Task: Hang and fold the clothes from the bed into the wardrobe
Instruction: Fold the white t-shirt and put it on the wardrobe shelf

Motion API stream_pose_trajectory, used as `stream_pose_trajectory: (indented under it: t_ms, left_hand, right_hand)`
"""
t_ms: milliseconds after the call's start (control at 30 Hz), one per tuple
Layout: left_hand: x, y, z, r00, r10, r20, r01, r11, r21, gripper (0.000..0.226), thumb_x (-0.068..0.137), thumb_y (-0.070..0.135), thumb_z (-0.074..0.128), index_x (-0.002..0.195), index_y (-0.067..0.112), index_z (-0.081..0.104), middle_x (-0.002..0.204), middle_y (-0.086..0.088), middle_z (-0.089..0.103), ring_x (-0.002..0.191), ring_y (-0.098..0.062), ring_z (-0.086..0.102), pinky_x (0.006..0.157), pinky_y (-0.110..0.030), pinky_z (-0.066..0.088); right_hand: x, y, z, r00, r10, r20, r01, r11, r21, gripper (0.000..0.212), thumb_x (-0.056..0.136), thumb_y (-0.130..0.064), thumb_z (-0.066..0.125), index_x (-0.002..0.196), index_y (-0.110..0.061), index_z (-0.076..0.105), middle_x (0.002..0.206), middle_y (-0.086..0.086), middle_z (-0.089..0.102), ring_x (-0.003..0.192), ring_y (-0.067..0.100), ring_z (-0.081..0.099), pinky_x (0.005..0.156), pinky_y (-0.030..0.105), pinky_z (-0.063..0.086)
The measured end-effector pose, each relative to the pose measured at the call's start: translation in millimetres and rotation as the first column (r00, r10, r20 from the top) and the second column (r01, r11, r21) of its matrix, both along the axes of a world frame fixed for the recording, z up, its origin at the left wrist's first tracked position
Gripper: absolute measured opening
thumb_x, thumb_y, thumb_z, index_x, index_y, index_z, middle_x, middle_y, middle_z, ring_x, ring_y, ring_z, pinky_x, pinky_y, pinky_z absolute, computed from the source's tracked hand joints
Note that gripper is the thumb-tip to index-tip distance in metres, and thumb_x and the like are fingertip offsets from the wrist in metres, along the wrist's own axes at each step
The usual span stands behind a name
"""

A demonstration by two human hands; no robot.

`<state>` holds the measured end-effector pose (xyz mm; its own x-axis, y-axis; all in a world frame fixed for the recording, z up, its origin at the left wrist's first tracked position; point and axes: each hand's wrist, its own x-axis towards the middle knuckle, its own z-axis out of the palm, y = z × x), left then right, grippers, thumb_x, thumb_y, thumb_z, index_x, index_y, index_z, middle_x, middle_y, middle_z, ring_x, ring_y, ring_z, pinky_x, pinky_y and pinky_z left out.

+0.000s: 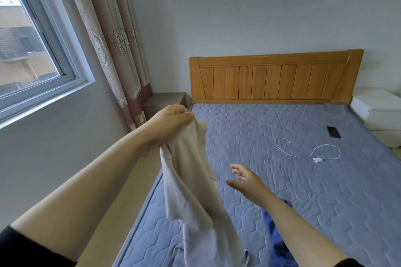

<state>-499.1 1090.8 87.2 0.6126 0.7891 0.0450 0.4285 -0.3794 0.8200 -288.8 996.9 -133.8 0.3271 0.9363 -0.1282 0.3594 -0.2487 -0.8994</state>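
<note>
Nearest to me, under my right forearm, one blue garment (pixel 275 232) lies crumpled on the bed (pixel 325 212). It is below and behind the fingers of my right hand (pixel 246 179) and does not touch them. Those fingers are spread and relaxed and hold nothing. They hover over the mattress and reach toward the pale cloth on their left.

That cloth is one cream garment (pixel 191 182). My left hand (pixel 171 119) holds it up by the top edge. The fingers (pixel 186 112) are curled and pinch the fabric against the thumb. The rest hangs down from them, and its lower end goes out of my view. So I count two garments, one in the air and one lying.

I judge that I am picking up and opening out the cream piece, before hanging or folding it. The next move needs my free fingers to catch a second corner or shoulder, so that the garment spreads and shows its shape. The wardrobe is not in view, so I would have to turn to it afterwards.

Beyond my right fingers, well apart, lie one white charger cable (pixel 314 151) with its plug and, farther, one dark phone (pixel 333 132). At the far end stands one wooden headboard (pixel 275 76), with one grey cabinet (pixel 167 99) beyond my left fingers and one white cabinet (pixel 379 110) on the other side.
</note>
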Motion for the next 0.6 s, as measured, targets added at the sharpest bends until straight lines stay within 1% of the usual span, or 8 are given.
stream_pose_trajectory:
  t_ms: [67, 167, 267, 333, 400, 500, 533, 600]
  left_hand:
    - [-0.4, 1.1, -0.2, 0.995, -0.049, -0.087, 0.051, 0.998, 0.024, 0.043, 0.075, 0.044, 0.069, 0.086, 0.002, 0.065, 0.074, -0.002, 0.056, 0.07, -0.015, 0.051, 0.068, -0.033, 0.042]
    - [0.1, -0.3, 0.4, 0.971, -0.088, -0.223, 0.115, 0.987, 0.112, 0.012, 0.079, 0.028, 0.076, 0.081, 0.016, 0.075, 0.076, 0.007, 0.07, 0.073, -0.006, 0.063, 0.071, -0.024, 0.052]
    - [2.0, -4.9, 0.2, 0.968, -0.149, -0.204, 0.182, 0.971, 0.153, 0.009, 0.084, 0.027, 0.073, 0.088, 0.02, 0.076, 0.084, 0.01, 0.072, 0.08, -0.002, 0.064, 0.078, -0.021, 0.051]
    - [2.1, -8.2, 2.0, 0.958, -0.202, -0.204, 0.242, 0.951, 0.194, 0.008, 0.087, 0.03, 0.069, 0.09, 0.024, 0.075, 0.083, 0.015, 0.071, 0.081, 0.002, 0.063, 0.078, -0.017, 0.048]
    - [0.9, -8.3, 5.1, 0.954, -0.22, -0.204, 0.268, 0.93, 0.25, 0.011, 0.089, 0.031, 0.066, 0.092, 0.025, 0.075, 0.084, 0.018, 0.071, 0.084, 0.004, 0.064, 0.078, -0.012, 0.048]
    - [-2.3, -4.2, 8.2, 0.972, -0.161, -0.17, 0.214, 0.907, 0.364, 0.008, 0.089, 0.031, 0.065, 0.09, 0.03, 0.073, 0.085, 0.022, 0.07, 0.088, 0.006, 0.063, 0.075, -0.005, 0.045]
    - [-3.7, -1.6, 7.8, 0.979, -0.133, -0.155, 0.185, 0.9, 0.394, 0.009, 0.09, 0.03, 0.065, 0.091, 0.028, 0.074, 0.088, 0.02, 0.071, 0.089, 0.005, 0.063, 0.076, -0.007, 0.046]
    - [-7.4, 4.1, 4.9, 0.987, -0.084, -0.135, 0.135, 0.892, 0.431, 0.012, 0.091, 0.028, 0.064, 0.095, 0.022, 0.074, 0.092, 0.013, 0.072, 0.091, 0.0, 0.064, 0.08, -0.015, 0.048]
  right_hand:
    - [-2.5, 2.2, -2.0, 1.0, 0.007, -0.021, -0.007, 1.0, -0.006, 0.056, 0.09, -0.026, 0.065, 0.141, -0.021, 0.041, 0.148, 0.008, 0.041, 0.135, 0.025, 0.042, 0.106, 0.036, 0.04]
    - [-8.2, 1.7, -7.1, 0.997, 0.021, -0.076, -0.022, 1.0, -0.019, 0.057, 0.089, -0.024, 0.067, 0.14, -0.022, 0.042, 0.146, 0.007, 0.043, 0.134, 0.025, 0.044, 0.103, 0.033, 0.041]
    - [-16.0, -2.7, -14.1, 0.993, 0.095, -0.077, -0.095, 0.995, -0.008, 0.059, 0.088, -0.026, 0.069, 0.14, -0.025, 0.042, 0.144, 0.004, 0.044, 0.134, 0.02, 0.042, 0.103, 0.03, 0.038]
    - [-22.2, -3.6, -14.3, 0.986, 0.155, -0.056, -0.154, 0.988, 0.019, 0.058, 0.085, -0.033, 0.071, 0.137, -0.031, 0.045, 0.14, -0.006, 0.045, 0.132, 0.012, 0.038, 0.107, 0.032, 0.035]
    - [-27.4, -0.4, -12.1, 0.977, 0.211, -0.021, -0.21, 0.977, 0.022, 0.045, 0.084, -0.033, 0.073, 0.125, -0.035, 0.054, 0.134, -0.013, 0.051, 0.127, 0.006, 0.041, 0.108, 0.03, 0.035]
    - [-31.7, 4.4, -9.4, 0.957, 0.29, -0.011, -0.29, 0.957, -0.027, 0.017, 0.083, -0.029, 0.072, 0.098, -0.022, 0.071, 0.102, -0.009, 0.067, 0.102, 0.006, 0.06, 0.089, 0.02, 0.042]
    - [-31.4, 4.3, -10.8, 0.953, 0.304, 0.008, -0.303, 0.952, -0.049, 0.018, 0.083, -0.03, 0.071, 0.09, -0.013, 0.07, 0.088, -0.003, 0.065, 0.086, 0.01, 0.059, 0.078, 0.019, 0.042]
    - [-25.7, 2.0, -16.2, 0.942, 0.316, 0.114, -0.305, 0.946, -0.109, 0.032, 0.083, -0.03, 0.067, 0.07, -0.003, 0.058, 0.066, 0.0, 0.044, 0.062, 0.011, 0.04, 0.062, 0.026, 0.032]
